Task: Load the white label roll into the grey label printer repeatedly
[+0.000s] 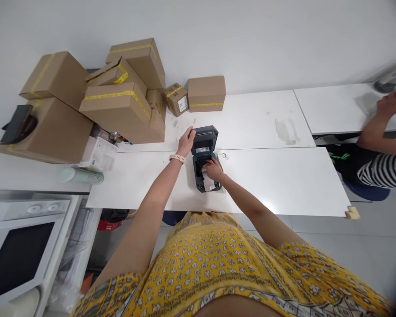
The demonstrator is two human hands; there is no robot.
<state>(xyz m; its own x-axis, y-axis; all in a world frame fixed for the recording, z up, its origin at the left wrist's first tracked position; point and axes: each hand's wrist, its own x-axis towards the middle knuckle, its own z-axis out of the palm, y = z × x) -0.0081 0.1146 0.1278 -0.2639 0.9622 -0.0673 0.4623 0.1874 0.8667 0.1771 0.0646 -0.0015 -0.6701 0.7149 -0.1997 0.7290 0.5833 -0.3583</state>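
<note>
A small dark label printer point(205, 155) stands open on the white table point(277, 176), its lid point(204, 134) tipped back. My left hand point(186, 141) rests on the left edge of the lid, fingers laid along it. My right hand point(213, 170) reaches into the printer's open bay, fingers curled over a white roll of labels point(211, 182) inside. Whether the fingers grip the roll or only press it is hard to tell.
A pile of taped cardboard boxes point(118, 101) fills the table's far left, with one more box point(206, 93) behind the printer. A pale green bottle point(82, 175) lies at the left edge. Another person's arm and striped sleeve point(383, 145) work at the right table. A microwave point(19, 251) sits lower left.
</note>
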